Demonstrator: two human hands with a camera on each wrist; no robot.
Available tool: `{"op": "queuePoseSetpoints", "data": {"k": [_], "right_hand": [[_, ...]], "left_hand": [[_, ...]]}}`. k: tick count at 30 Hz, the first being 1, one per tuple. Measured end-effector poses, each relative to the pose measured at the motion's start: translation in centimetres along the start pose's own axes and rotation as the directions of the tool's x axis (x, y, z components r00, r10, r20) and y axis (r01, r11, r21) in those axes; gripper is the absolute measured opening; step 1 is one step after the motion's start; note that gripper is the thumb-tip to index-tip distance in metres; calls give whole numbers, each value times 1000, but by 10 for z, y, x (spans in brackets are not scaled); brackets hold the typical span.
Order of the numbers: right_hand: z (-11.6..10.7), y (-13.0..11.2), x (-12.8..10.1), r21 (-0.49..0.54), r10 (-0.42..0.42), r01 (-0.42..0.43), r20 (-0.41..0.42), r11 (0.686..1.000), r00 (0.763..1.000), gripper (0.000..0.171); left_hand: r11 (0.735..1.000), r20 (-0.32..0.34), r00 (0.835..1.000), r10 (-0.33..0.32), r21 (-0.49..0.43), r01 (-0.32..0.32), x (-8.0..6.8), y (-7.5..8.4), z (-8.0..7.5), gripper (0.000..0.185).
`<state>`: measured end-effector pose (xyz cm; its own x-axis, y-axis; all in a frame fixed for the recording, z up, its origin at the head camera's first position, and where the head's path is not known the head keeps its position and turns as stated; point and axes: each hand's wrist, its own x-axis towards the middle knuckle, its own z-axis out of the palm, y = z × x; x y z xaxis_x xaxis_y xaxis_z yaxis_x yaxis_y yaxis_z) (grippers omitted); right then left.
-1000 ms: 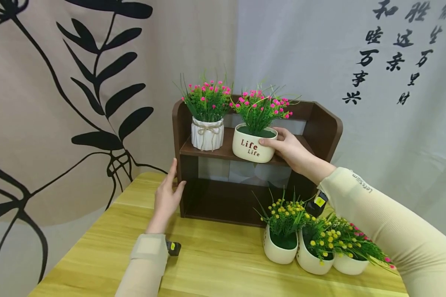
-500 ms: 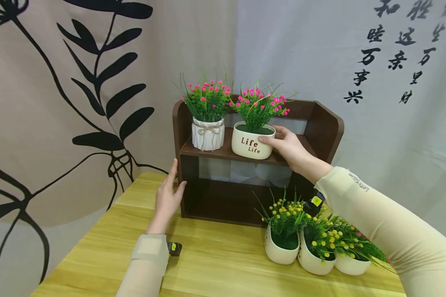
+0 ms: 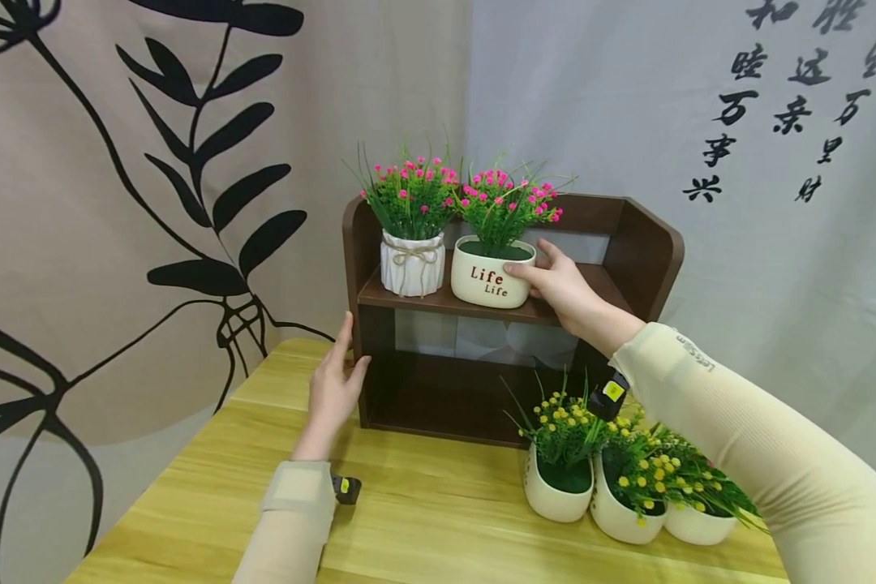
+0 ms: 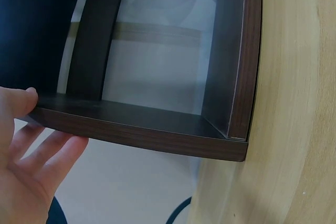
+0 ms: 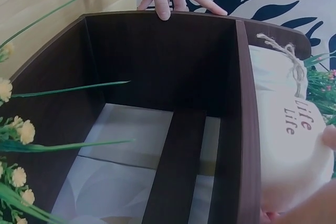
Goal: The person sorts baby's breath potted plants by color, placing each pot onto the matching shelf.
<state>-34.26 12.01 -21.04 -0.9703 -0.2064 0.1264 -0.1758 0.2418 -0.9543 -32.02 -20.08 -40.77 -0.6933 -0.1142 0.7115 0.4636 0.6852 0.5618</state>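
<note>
A dark brown wooden shelf (image 3: 638,243) stands at the back of the yellow table. On its upper board sit a white ribbed pot with twine (image 3: 412,264) and a cream pot marked "Life" (image 3: 491,273) (image 5: 294,156), both with pink flowers. My right hand (image 3: 555,284) grips the right side of the "Life" pot, thumb on its front and fingers behind the rim. My left hand (image 3: 333,381) (image 4: 26,156) rests flat against the shelf's left side panel (image 4: 131,129) with straight fingers, its thumb on the front edge.
Three cream pots with yellow flowers (image 3: 613,478) crowd the table in front of the shelf's right end, under my right forearm. The shelf's lower compartment (image 3: 445,389) holds nothing. Printed curtains hang close behind. Bare tabletop (image 3: 423,519) lies in front.
The "Life" pot has slid left and back on the upper board, closer to the ribbed pot, with my right hand on it. My left hand has stayed on the side panel.
</note>
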Motion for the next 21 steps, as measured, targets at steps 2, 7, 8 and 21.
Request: {"op": "queuePoseSetpoints", "data": {"k": [2, 7, 8, 21], "right_hand": [[1, -1, 0, 7, -1, 1, -4, 1000, 1000, 93], [4, -1, 1, 10, -10, 10, 0, 1000, 1000, 90], [5, -1, 2, 8, -11, 11, 1, 1000, 1000, 89], [7, -1, 3, -7, 1, -1, -9, 1000, 1000, 87]], "left_hand": [[1000, -4, 1000, 4, 3, -4, 0, 0, 0, 79], [1000, -8, 1000, 13, 3, -12, 0, 1, 1, 79], [1000, -8, 1000, 14, 3, -14, 0, 1, 1, 79], [1000, -7, 1000, 8, -4, -8, 0, 0, 0, 80]]}}
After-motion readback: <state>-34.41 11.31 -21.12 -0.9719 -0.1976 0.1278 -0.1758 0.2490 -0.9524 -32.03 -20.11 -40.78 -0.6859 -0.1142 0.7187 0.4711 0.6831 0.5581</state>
